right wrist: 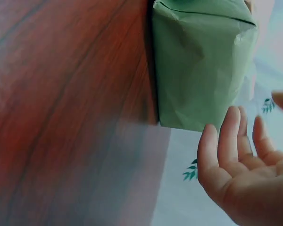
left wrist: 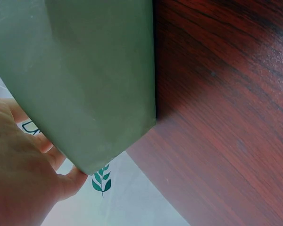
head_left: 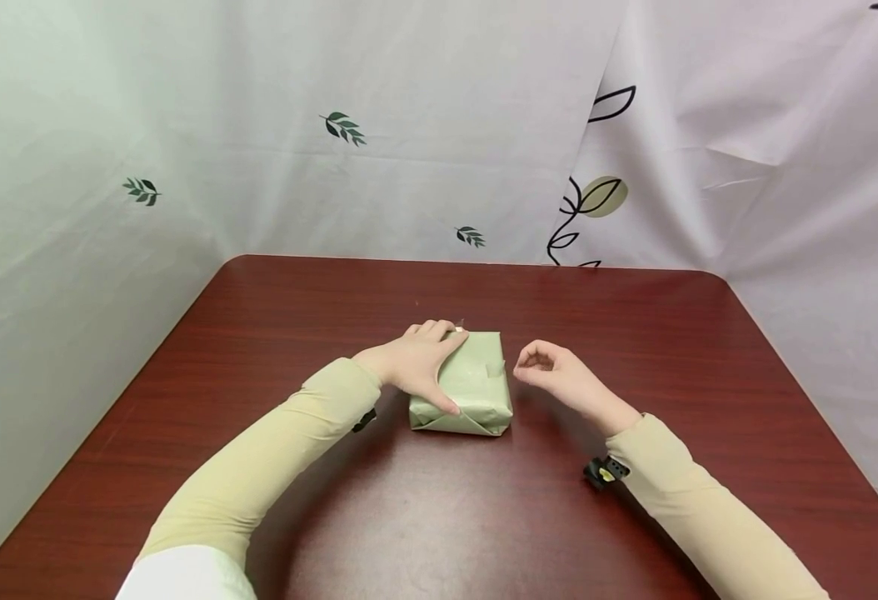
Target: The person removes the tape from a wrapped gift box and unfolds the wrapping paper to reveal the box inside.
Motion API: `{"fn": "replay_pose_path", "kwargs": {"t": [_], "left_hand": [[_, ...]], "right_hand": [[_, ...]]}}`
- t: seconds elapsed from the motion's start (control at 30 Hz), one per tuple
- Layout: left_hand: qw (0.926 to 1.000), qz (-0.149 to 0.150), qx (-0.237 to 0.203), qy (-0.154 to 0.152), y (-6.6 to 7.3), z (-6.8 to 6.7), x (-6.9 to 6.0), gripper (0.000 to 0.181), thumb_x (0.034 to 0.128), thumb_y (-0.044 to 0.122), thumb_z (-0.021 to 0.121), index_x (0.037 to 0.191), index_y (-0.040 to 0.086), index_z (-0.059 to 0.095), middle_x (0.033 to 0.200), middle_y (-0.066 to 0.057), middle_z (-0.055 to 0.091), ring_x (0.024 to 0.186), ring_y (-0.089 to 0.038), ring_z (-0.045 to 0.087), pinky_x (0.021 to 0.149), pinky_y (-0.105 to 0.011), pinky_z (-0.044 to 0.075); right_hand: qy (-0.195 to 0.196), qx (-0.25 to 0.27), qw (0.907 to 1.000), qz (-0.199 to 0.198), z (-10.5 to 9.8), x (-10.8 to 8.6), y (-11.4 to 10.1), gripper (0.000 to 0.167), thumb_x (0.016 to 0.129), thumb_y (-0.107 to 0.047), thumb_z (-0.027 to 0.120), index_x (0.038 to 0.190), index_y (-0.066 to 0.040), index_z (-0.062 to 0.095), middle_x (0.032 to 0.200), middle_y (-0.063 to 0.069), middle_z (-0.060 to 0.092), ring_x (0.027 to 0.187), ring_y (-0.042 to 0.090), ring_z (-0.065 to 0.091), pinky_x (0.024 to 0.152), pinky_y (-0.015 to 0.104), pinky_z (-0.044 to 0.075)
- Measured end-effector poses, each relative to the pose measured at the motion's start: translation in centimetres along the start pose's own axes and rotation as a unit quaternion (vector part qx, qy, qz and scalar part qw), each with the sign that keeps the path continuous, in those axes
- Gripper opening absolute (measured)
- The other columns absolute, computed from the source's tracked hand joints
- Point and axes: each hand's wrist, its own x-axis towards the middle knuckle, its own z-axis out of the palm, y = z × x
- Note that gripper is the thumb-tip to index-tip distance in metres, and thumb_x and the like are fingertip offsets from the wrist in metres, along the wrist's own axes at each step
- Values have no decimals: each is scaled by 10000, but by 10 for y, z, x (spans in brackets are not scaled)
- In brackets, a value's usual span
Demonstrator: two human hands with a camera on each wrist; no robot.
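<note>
A box wrapped in pale green paper (head_left: 475, 385) lies flat on the table. My left hand (head_left: 418, 363) rests across its left part, fingers spread toward the far edge and thumb stretched along the near edge. In the left wrist view the green wrapping (left wrist: 94, 84) covers much of the picture, with fingers along its upper edge. A piece of tape (head_left: 495, 368) sits near the box's right edge, and a small clear bit sticks up at the far side. Just right of the box, my right hand (head_left: 565, 383) hovers with loosely bent fingers, thumb apart in the right wrist view, holding nothing visible.
The dark red wooden table (head_left: 439, 517) extends around the box on every side. White cloth (head_left: 439, 192) with leaf prints hangs behind and along both sides. Straps with black devices (head_left: 606, 472) are on the wrists.
</note>
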Motion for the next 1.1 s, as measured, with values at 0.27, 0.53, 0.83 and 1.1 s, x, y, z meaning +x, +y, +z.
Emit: {"fn": "replay_pose_path", "kwargs": {"t": [0.27,0.53,0.83,1.1], "left_hand": [[9999,-93,-20,-85,1,0,0,1142,639,670,707,1489,58,251,1446,-182,318,1324,-300,306,1073,-495,268],[9997,-220,-32,-75,3,0,-3,1148,641,678,706,1486,45,253,1443,-194,311,1332,-328,299,1069,-509,270],[9983,-528,-240,96,0,-6,-6,960,745,627,662,1432,21,375,1312,-165,448,1195,-304,462,984,-434,412],[9914,-860,-776,606,-4,-7,-12,631,853,399,665,1308,-13,517,1214,-173,560,1076,-268,571,939,-384,453]], "right_hand": [[-467,-1498,9785,-1335,9,-8,-3,288,736,-115,791,956,-68,612,929,39,621,852,139,618,783,274,516],[-324,-2442,9516,-1838,17,-7,-8,318,678,-108,822,912,-103,607,948,19,550,857,185,632,790,328,523],[450,-2485,9497,-1855,10,-5,1,323,663,-36,803,927,-66,621,904,44,609,825,196,618,748,343,520],[1277,-2489,9589,-477,3,5,7,301,787,-96,694,1050,-13,575,802,65,619,689,156,585,662,296,455]]}}
